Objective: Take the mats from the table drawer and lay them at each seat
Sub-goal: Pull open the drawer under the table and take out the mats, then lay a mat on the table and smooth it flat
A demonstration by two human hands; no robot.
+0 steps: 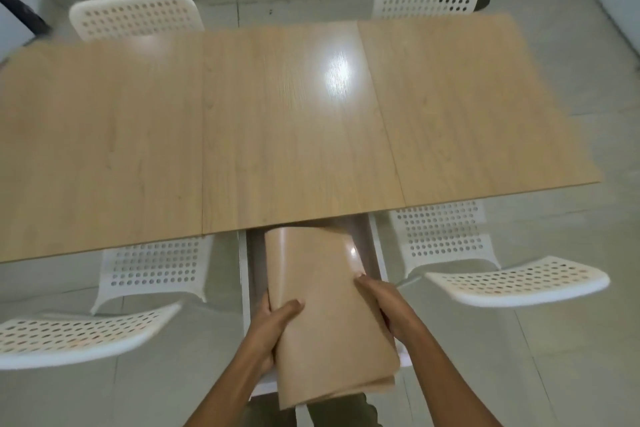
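One stack of tan, glossy mats (325, 308), its count unclear, is held over the open white drawer (244, 274) at the table's (277, 121) near edge, long axis running away from the person. The left hand (273, 326) and right hand (388, 305) clasp its sides. Four white perforated chairs surround the wood-grain table.

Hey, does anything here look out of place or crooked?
Nothing is spilled or damaged. The mats bow upward, both hands gripping their sides above the open drawer. The table holds no mats yet.
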